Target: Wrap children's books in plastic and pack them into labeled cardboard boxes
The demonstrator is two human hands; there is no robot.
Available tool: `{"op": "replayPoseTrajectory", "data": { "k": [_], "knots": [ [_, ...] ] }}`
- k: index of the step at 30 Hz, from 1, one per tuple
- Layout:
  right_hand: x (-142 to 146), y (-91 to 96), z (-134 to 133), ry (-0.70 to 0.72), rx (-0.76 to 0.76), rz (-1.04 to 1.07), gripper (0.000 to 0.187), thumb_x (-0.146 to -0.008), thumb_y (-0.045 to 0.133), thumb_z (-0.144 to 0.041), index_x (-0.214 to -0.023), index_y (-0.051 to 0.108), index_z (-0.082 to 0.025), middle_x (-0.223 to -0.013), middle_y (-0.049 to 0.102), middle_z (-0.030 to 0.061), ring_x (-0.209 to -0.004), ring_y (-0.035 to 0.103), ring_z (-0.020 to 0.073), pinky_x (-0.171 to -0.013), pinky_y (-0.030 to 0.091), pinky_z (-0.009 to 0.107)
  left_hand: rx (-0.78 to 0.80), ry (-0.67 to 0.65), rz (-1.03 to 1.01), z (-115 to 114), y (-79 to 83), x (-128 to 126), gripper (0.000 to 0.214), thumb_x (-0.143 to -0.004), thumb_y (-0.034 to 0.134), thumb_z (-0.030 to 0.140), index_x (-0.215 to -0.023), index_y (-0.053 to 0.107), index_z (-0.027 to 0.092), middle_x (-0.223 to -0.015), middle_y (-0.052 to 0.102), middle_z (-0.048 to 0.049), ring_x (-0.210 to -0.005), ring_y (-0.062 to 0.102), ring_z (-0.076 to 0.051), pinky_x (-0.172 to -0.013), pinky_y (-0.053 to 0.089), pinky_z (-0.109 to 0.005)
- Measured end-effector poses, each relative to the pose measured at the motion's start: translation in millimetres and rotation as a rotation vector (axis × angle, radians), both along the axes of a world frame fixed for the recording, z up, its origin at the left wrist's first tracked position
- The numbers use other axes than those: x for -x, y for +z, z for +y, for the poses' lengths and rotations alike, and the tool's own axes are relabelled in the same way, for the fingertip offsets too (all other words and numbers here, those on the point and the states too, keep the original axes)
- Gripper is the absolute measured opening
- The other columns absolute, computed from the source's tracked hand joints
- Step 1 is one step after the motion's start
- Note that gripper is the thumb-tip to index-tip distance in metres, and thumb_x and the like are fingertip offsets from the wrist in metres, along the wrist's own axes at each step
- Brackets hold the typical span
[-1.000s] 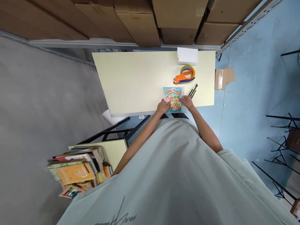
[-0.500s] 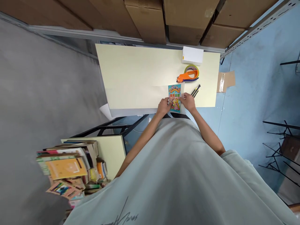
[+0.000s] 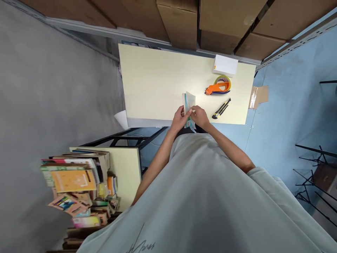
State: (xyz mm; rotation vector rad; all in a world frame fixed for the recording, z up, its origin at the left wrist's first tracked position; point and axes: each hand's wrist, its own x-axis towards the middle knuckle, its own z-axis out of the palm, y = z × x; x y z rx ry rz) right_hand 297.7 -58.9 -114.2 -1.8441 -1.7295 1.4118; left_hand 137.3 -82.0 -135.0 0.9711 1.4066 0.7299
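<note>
A small book [image 3: 187,123] with a blue and green cover stands tilted at the table's front edge. My left hand [image 3: 179,118] is closed on its left side, thumb across the front. From the book's right side a pale translucent sheet [image 3: 191,99] sticks out. My right hand [image 3: 200,116] pinches at the sheet near the book's middle, close to the left thumb. Fingers partly hide both the book and the sheet. To the right of my right hand lie black and yellow utility knives [image 3: 221,109].
An orange tape dispenser [image 3: 218,88], a tape roll [image 3: 229,83] and a white box [image 3: 225,65] sit at the right of the cream table [image 3: 152,80]. Cardboard boxes [image 3: 179,26] fill the shelf behind. Piled books [image 3: 75,181] occupy a lower table at left.
The book has gone from lying face up, its colourful cover showing, to being turned and tilted. My right hand has shifted left, close to my left. The view has shifted slightly.
</note>
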Motion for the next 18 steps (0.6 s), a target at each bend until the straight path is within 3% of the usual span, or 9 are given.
{"op": "replayPoseTrajectory", "data": {
  "k": [3,6,10,14,18],
  "knots": [
    [1,-3.5,-1,-0.039,0.033,0.042,0.017,-0.109,0.057,-0.029,-0.104,0.072,-0.022,-0.107,0.083,0.0087,-0.091,0.082,0.0254,-0.096,0.062,0.038,-0.049,0.008,0.054,3,-13.4,7,0.052,-0.1,0.072,0.07,-0.115,0.072,0.021,-0.112,0.079,-0.0111,-0.106,0.078,-0.028,-0.098,0.066,-0.041],
    [-8,-5.2,-3,-0.121,0.064,0.089,0.018,-0.11,0.057,-0.035,-0.101,0.069,-0.025,-0.089,0.08,0.0017,-0.083,0.082,0.023,-0.091,0.063,0.035,-0.081,0.012,0.121,4,-29.9,16,0.045,-0.097,0.076,0.059,-0.119,0.072,0.02,-0.117,0.081,-0.0126,-0.11,0.078,-0.03,-0.108,0.065,-0.049],
    [-33,-7.3,-6,-0.206,0.043,0.087,0.019,-0.106,0.059,-0.039,-0.096,0.066,-0.026,-0.1,0.082,0.0031,-0.086,0.083,0.023,-0.09,0.066,0.036,-0.076,0.039,0.143,1,-41.9,27,0.042,-0.095,0.074,0.051,-0.123,0.074,0.02,-0.12,0.082,-0.0144,-0.117,0.079,-0.032,-0.114,0.063,-0.054],
    [-56,-9.2,-5,-0.288,0.078,0.106,0.022,-0.105,0.058,-0.045,-0.097,0.066,-0.026,-0.11,0.081,0.0047,-0.086,0.083,0.0227,-0.084,0.069,0.037,-0.053,0.032,0.077,-3,-38.7,28,0.044,-0.096,0.074,0.05,-0.13,0.073,0.022,-0.127,0.083,-0.0135,-0.121,0.08,-0.032,-0.112,0.066,-0.053],
    [-68,-6.8,-1,-0.304,0.091,0.092,0.021,-0.105,0.059,-0.044,-0.096,0.065,-0.026,-0.104,0.081,0.0038,-0.084,0.085,0.0241,-0.083,0.07,0.039,-0.047,0.008,0.086,-5,-36.8,19,0.041,-0.096,0.073,0.046,-0.127,0.073,0.021,-0.126,0.084,-0.0131,-0.118,0.081,-0.033,-0.11,0.067,-0.054]
  ]
}}
